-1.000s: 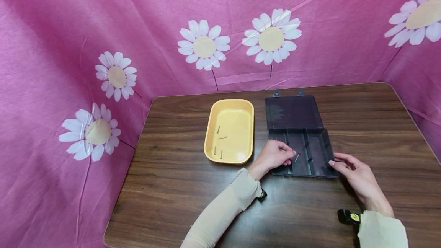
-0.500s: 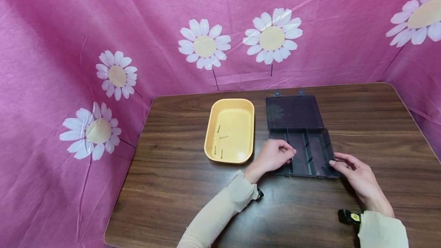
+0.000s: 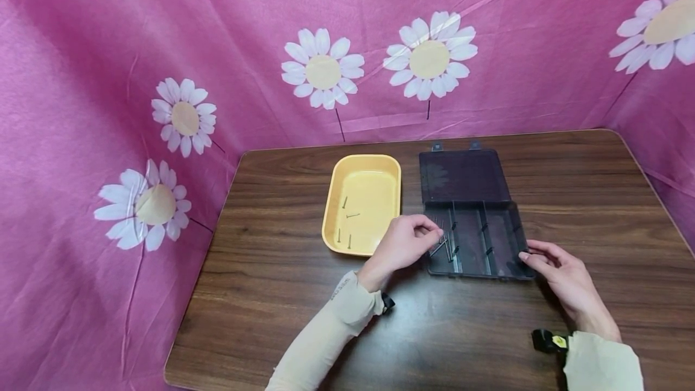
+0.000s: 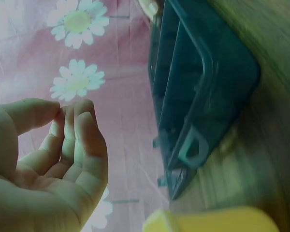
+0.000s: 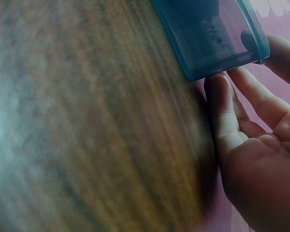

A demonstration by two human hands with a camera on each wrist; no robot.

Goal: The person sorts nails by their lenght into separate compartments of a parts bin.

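A dark see-through compartment box [image 3: 471, 243] lies open on the table, its lid [image 3: 463, 177] folded back. Several screws [image 3: 448, 248] lie in its left compartment, partly covered by my left hand [image 3: 403, 245]. That hand hovers over the box's left edge, fingers loosely curled and thumb by the fingertips. In the left wrist view, nothing shows between them. My right hand [image 3: 567, 279] pinches the box's right wall near the front corner; the right wrist view has the thumb [image 5: 249, 41] over the rim and fingers below. Left of the box stands a yellow tray [image 3: 384, 192] with several screws [image 3: 353, 215].
The dark wood-grain table [image 3: 260, 258] carries both containers. Pink cloth [image 3: 244, 29] with printed daisies hangs behind and beside it. The tray's right side sits close to the box's left side, beneath the left forearm's reach.
My left hand has drawn back leftward from the box, uncovering the screws in its left compartment. The screw it pinched a second ago no longer shows in its fingers. My right hand stays put.
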